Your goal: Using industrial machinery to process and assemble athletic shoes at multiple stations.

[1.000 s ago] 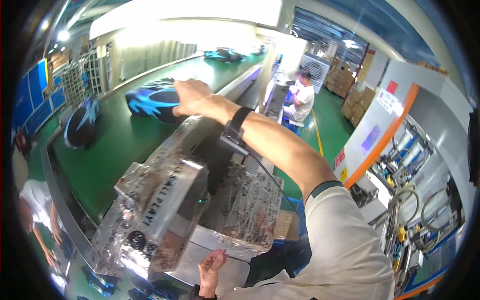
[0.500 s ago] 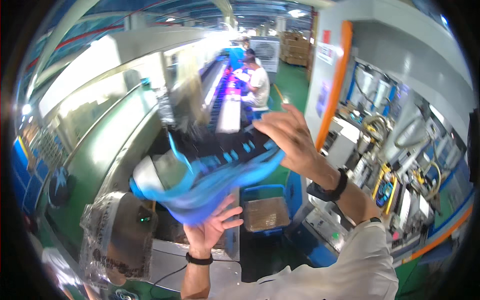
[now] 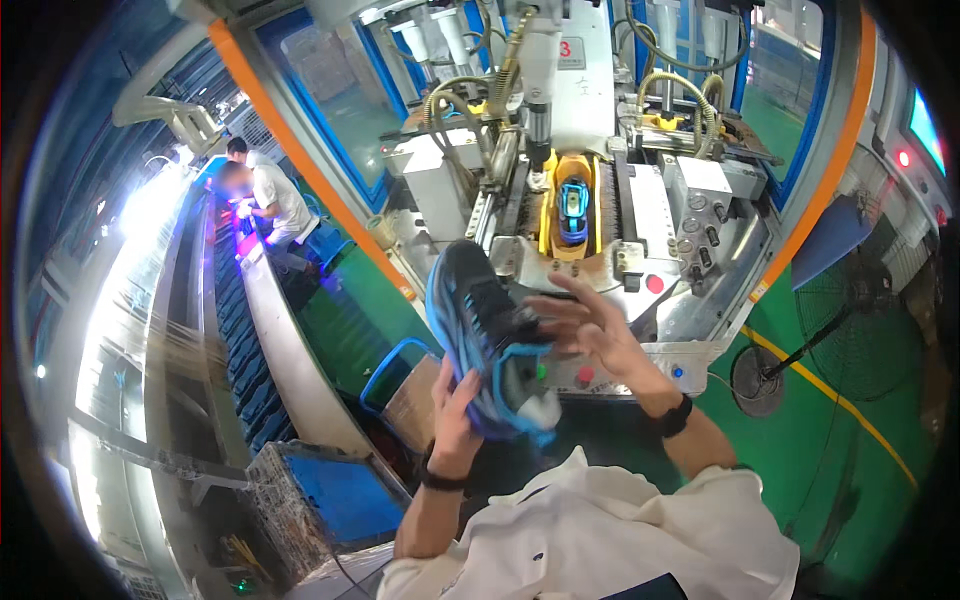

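A black sneaker (image 3: 470, 290) with a blue sole is tilted in front of me, toe up and grey-lined heel opening toward me. My left hand (image 3: 457, 415) grips it from below, fingers wrapped along the blue sole near the heel. Just right of the shoe is my right hand (image 3: 597, 332), its fingers spread and slightly blurred; whether a fingertip touches the upper I cannot tell. Beyond it, another blue and black shoe (image 3: 573, 208) sits in the yellow holder (image 3: 547, 235) of a machine.
The machine's front panel (image 3: 640, 365) carries coloured buttons, and orange posts (image 3: 835, 150) frame it. A conveyor (image 3: 285, 350) runs along the left, with a person in white (image 3: 280, 205) at its far end. On the right stands a black fan (image 3: 850, 300); a blue-framed crate (image 3: 405, 385) is lower left.
My view has swung right, from the conveyor to the machine. The shoe has turned toe-up; my left hand has closed on its sole, and my right hand has let go of the toe end.
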Demonstrator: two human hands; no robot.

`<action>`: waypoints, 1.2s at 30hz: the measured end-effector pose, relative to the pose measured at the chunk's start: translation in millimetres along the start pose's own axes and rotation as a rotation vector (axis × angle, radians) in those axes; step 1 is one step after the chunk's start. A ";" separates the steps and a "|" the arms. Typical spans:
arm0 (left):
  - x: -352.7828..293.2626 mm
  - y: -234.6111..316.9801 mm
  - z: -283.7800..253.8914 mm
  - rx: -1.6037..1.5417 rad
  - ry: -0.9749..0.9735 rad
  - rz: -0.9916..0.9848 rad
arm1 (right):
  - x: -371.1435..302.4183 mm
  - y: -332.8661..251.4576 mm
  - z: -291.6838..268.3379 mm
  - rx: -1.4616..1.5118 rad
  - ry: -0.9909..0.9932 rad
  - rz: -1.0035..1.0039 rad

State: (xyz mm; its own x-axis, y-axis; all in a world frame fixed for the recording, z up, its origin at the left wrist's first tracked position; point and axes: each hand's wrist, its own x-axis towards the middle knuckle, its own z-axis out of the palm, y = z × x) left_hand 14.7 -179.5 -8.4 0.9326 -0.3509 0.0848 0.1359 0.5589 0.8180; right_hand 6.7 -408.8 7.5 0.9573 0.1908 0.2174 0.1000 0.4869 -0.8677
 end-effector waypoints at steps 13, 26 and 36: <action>224.5 -143.5 74.0 0.659 -0.242 -0.118 | -76.3 -2.0 -191.9 -0.126 0.993 -0.195; 446.1 -279.7 18.6 1.277 0.182 0.119 | -93.2 -78.0 -191.7 -0.774 1.442 -0.336; 342.0 -164.3 -5.2 -0.054 0.199 -0.508 | 117.8 -154.1 -278.0 -1.374 1.101 0.070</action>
State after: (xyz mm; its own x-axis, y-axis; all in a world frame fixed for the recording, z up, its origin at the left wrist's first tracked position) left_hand 312.9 -387.5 -116.8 0.7895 -0.4406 -0.4272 0.5980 0.3959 0.6969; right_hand 179.5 -698.3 42.6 0.6329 -0.7160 0.2946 -0.3655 -0.6117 -0.7015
